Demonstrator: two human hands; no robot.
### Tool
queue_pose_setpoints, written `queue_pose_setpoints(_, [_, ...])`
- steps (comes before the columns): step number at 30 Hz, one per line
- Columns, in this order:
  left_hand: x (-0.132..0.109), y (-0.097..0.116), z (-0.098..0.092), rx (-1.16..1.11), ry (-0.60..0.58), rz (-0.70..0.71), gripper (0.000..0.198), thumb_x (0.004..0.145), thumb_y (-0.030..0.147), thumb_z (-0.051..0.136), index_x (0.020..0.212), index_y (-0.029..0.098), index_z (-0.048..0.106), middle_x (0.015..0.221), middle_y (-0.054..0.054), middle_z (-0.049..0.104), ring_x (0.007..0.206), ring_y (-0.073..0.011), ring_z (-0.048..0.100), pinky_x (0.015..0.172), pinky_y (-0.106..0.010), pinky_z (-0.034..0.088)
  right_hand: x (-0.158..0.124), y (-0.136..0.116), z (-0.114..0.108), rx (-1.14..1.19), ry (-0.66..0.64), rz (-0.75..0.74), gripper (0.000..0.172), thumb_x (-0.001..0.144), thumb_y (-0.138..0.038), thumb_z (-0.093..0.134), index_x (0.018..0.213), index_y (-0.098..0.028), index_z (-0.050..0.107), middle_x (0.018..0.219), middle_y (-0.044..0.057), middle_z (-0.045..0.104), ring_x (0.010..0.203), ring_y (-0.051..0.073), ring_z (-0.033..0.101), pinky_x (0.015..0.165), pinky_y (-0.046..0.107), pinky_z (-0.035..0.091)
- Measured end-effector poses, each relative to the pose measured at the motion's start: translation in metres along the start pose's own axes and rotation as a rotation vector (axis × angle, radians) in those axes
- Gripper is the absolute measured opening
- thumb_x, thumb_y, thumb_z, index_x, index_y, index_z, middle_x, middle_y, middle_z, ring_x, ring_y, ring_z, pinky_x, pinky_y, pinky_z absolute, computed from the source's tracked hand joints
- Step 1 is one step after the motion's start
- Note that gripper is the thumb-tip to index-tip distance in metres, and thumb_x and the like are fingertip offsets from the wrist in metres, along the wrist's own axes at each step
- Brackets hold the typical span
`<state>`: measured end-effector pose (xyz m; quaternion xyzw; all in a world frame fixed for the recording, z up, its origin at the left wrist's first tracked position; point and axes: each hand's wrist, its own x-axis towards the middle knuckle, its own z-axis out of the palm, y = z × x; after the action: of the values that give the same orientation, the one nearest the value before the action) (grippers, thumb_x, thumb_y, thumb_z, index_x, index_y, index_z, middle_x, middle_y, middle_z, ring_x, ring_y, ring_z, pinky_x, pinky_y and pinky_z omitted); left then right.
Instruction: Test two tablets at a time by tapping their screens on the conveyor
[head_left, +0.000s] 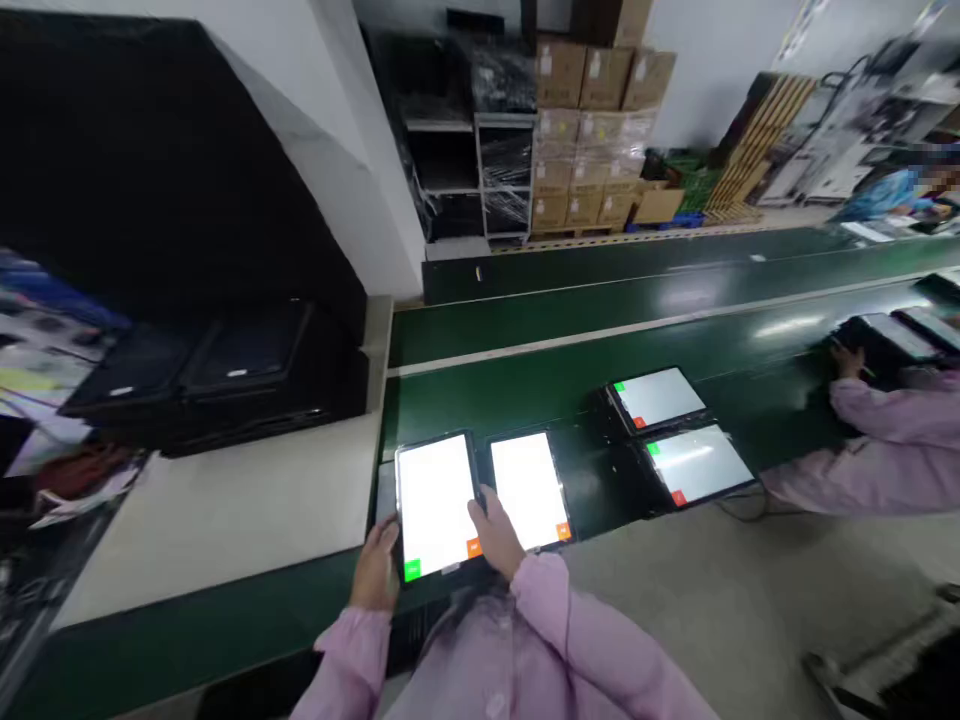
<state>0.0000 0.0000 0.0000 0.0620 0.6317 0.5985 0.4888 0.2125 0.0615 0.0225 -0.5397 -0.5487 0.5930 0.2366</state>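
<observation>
Both my hands grip a tablet (436, 500) whose screen glows white, with a green square and an orange square along its lower edge. My left hand (377, 568) closes on its left side near the lower corner. On the right side, my right hand (496, 532) has its thumb over the edge, the other fingers hidden beneath. Just to the right lies a second tablet (527, 488), also lit white with an orange square at its lower right corner. My right hand is close beside it; whether they touch, I cannot tell.
Two stacks topped by lit tablets (658, 398) (701, 465) stand to the right on the green bench (487, 390). Beyond them a co-worker's hand (849, 362) touches more tablets. Black tablets (247, 345) are piled at left on a pale board (300, 510). Cartons (585, 135) stand behind.
</observation>
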Motion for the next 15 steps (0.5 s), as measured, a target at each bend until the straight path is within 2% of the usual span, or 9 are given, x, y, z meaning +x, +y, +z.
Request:
queue_pose_setpoints(3, [0.009,0.008,-0.012,0.019,0.089,-0.023,0.031,0.08,0.017,0.07,0.111,0.019,0.07,0.089,-0.003,0.076,0.085,-0.0196,0.075,0.084,-0.032,0.062,0.004,0.006,-0.021,-0.086,0.175,-0.215,0.055,0.099,-0.049,0.048,0.143,-0.017,0.058,0.147,0.013,0.06,0.138,0.028,0.053,0.121,0.046,0.038])
queue_pose_setpoints(5, [0.013,0.011,-0.018,0.042,0.116,-0.037,0.03,0.081,0.015,0.068,0.11,0.019,0.07,0.088,-0.003,0.076,0.085,-0.0192,0.075,0.081,-0.03,0.062,0.006,0.018,-0.052,-0.176,0.373,-0.268,0.048,0.098,-0.042,0.047,0.137,-0.018,0.062,0.142,0.013,0.062,0.137,0.028,0.054,0.121,0.047,0.036])
queue_pose_setpoints(6, [0.015,0.012,-0.02,0.056,0.115,-0.044,0.03,0.081,0.015,0.067,0.111,0.02,0.071,0.089,-0.003,0.076,0.086,-0.0191,0.075,0.08,-0.029,0.062,0.007,0.025,-0.071,-0.232,0.487,-0.244,0.047,0.096,-0.039,0.048,0.134,-0.016,0.063,0.141,0.015,0.062,0.137,0.03,0.052,0.121,0.049,0.034])
queue_pose_setpoints(7, [0.016,0.012,-0.021,0.067,0.103,-0.052,0.03,0.082,0.015,0.067,0.112,0.02,0.071,0.09,-0.003,0.076,0.087,-0.0191,0.076,0.08,-0.029,0.062,0.007,0.033,-0.092,-0.275,0.545,-0.158,0.047,0.094,-0.038,0.049,0.132,-0.014,0.065,0.14,0.017,0.062,0.137,0.032,0.051,0.12,0.05,0.035])
queue_pose_setpoints(9, [0.017,0.012,-0.022,0.08,0.081,-0.068,0.029,0.085,0.018,0.067,0.113,0.021,0.071,0.092,-0.004,0.077,0.09,-0.0195,0.076,0.082,-0.03,0.062,0.006,0.048,-0.129,-0.29,0.534,0.01,0.041,0.09,-0.039,0.052,0.116,-0.013,0.071,0.122,0.019,0.071,0.121,0.034,0.062,0.109,0.048,0.045])
queue_pose_setpoints(11, [0.016,0.013,-0.023,0.095,0.068,-0.086,0.028,0.088,0.019,0.066,0.115,0.02,0.071,0.096,-0.006,0.077,0.094,-0.02,0.076,0.089,-0.033,0.062,0.006,0.058,-0.153,-0.278,0.483,0.066,0.037,0.089,-0.041,0.052,0.103,-0.014,0.074,0.107,0.017,0.075,0.105,0.033,0.068,0.098,0.045,0.05])
queue_pose_setpoints(15, [0.016,0.015,-0.024,0.214,0.031,-0.026,0.037,0.088,0.024,0.069,0.125,0.02,0.071,0.108,-0.009,0.079,0.114,-0.0242,0.072,0.107,-0.041,0.054,0.01,0.063,-0.162,-0.252,0.462,0.065,0.033,0.087,-0.038,0.053,0.102,-0.016,0.074,0.112,0.015,0.075,0.107,0.031,0.068,0.1,0.042,0.047])
